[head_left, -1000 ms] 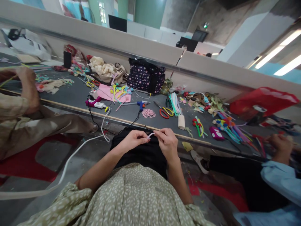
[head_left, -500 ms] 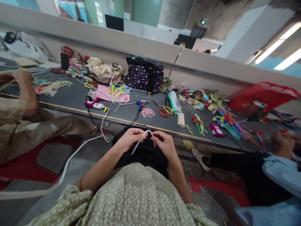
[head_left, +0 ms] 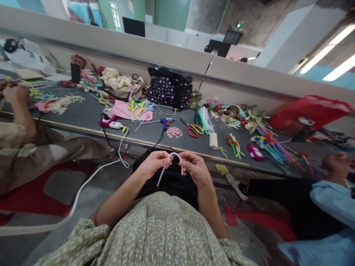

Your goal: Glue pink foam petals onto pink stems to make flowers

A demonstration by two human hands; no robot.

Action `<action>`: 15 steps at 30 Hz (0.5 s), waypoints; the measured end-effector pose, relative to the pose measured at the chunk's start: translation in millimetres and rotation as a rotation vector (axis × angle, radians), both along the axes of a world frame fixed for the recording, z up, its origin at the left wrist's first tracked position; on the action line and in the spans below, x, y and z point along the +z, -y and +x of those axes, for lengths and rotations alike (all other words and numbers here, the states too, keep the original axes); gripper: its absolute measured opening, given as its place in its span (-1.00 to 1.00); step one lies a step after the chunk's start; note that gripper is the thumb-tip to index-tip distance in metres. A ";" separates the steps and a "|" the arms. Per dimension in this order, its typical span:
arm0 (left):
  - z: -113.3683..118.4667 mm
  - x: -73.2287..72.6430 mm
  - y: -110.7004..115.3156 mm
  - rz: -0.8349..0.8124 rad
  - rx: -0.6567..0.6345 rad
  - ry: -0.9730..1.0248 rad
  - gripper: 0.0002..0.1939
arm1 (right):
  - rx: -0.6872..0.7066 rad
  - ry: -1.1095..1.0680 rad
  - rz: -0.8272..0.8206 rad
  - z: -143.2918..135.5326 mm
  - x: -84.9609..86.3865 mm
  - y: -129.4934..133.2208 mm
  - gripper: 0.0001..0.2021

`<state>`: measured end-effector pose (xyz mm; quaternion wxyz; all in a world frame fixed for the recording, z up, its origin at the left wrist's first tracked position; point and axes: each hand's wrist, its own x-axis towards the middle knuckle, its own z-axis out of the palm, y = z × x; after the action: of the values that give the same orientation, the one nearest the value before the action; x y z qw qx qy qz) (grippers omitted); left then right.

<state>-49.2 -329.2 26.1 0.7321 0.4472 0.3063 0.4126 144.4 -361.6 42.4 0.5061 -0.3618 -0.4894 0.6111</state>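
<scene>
A pale lilac pipe cleaner [head_left: 161, 176] is bent into an arch above my lap. My left hand [head_left: 153, 164] pinches it on the left side of the bend, and its longer end hangs down below those fingers. On the other side, my right hand [head_left: 195, 168] holds the shorter end between thumb and fingers. On the table edge beyond my hands lie a pile of short pink pieces [head_left: 174, 132], a blue glue gun [head_left: 166, 123] and scissors with red and yellow handles [head_left: 193, 131].
On the dark table [head_left: 133, 135] are a dotted bag [head_left: 169, 88], a pink sheet [head_left: 121, 108], a pipe cleaner bundle [head_left: 204, 120] and a purple box [head_left: 255, 152]. A white cable [head_left: 94, 173] runs at left. People sit on both sides.
The arch in the pipe cleaner has become wider, and my right hand has shifted slightly right, away from my left. The hands of the person at left have moved left.
</scene>
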 end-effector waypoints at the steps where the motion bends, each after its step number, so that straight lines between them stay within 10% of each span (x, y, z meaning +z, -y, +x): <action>1: 0.3 0.0 0.2 0.001 -0.004 0.009 -0.71 | -0.001 0.006 0.006 -0.9 -0.2 -0.8 -0.73; 8: 1.1 2.7 3.6 0.037 0.043 0.019 -0.69 | -0.251 0.251 0.230 -9.3 -5.4 -9.2 -0.85; 15: -0.3 1.8 3.3 0.123 0.124 -0.046 -0.74 | -0.201 0.217 0.241 -14.0 -0.9 -11.8 -0.84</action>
<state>-49.5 -332.5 27.9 0.6692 0.4808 0.3244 0.4646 130.4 -349.8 41.5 0.5483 -0.4094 -0.5722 0.4520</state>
